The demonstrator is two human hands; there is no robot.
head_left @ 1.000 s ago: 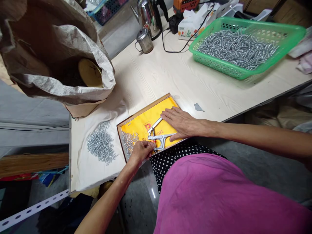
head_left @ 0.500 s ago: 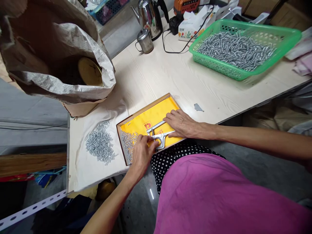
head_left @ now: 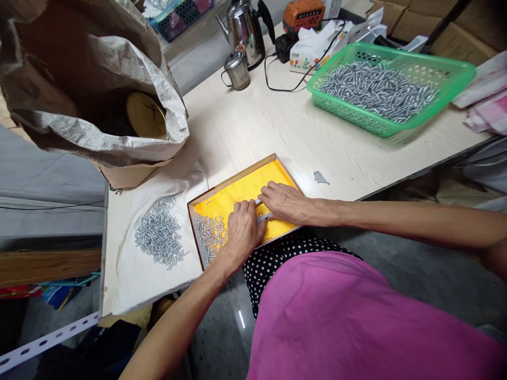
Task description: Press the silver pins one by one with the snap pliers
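Observation:
My right hand point(head_left: 283, 203) is closed around the handles of a silver plier-like hand tool point(head_left: 263, 216). Over the tool's head lies my left hand point(head_left: 244, 227), its fingers curled down and pressed together; they hide the jaws and whatever may be between them. Both hands are above a shallow cardboard box point(head_left: 233, 182) with a yellow lining. Small metal pins point(head_left: 212, 232) lie scattered in the box's left end, beside my left hand. A larger heap of similar pins point(head_left: 158, 232) rests on a white cloth point(head_left: 130, 285) left of the box.
A green plastic basket point(head_left: 396, 129) full of larger metal pieces stands at the back right. A big open paper sack point(head_left: 138, 169) is at the left. Behind are a steel kettle point(head_left: 245, 37), a lidded cup point(head_left: 236, 71) and a black cable point(head_left: 277, 87).
My left hand has shifted right and forward onto the head of the tool, covering it. My right hand has moved slightly left with the handles. The camera view has shifted a little.

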